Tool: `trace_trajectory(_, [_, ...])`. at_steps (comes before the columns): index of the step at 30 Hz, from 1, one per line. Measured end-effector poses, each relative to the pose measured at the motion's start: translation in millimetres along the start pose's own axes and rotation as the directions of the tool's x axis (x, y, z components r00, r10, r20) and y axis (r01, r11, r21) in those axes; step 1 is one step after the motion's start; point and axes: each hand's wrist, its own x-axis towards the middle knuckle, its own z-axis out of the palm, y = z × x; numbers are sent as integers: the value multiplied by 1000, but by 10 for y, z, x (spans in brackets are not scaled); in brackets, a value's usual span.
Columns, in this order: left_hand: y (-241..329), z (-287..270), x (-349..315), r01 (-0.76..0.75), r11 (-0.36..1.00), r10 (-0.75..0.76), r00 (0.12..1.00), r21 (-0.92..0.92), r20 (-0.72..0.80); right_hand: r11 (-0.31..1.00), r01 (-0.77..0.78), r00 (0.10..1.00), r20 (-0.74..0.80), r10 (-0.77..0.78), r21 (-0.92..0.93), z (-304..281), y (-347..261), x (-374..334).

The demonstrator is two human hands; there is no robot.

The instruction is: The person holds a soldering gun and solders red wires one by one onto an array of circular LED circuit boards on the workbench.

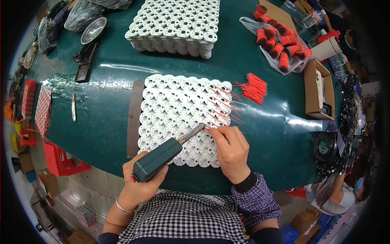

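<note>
Left fingers (162, 175) grip a soldering gun (157, 160), right fingers (221, 139) a red wire (207, 128), above a glossy table (105, 110) beside a red stool (61, 161).

At the upper L of the green tbl (103, 118) I see greyish plastic bags (83, 16), w/ a shallow metal dish (94, 31) just beside. Nearer me: a blk angular holder (85, 65), then a slim metal strip (73, 107) lying flat. A red stool (59, 159) stands on the tiled flr (97, 183). On my R: an open cardboard box (311, 91) & a co-worker (339, 201) in a pale top, low in view.
</note>
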Motion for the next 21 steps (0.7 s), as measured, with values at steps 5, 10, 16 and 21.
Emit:
trace_trajectory(5, [-1, -26, -6, 8, 1000, -9, 1000, 28, 25, 1000, -5, 1000, 11, 5, -11, -2, -5, -1])
trace_trajectory(10, [19, -38, -86, -13, 1000, 14, 998, 17, -53, 1000, 4, 999, 44, -3, -31, -10, 9, -37])
trace_trajectory(16, [35, -63, -131, -11, 1000, 13, 997, 17, -73, 999, 4, 999, 50, -2, -37, -75, 11, -44])
trace_trajectory(21, [40, -64, -157, -14, 1000, 16, 994, 15, -105, 990, -70, 996, 49, 77, -125, -357, -27, -138])
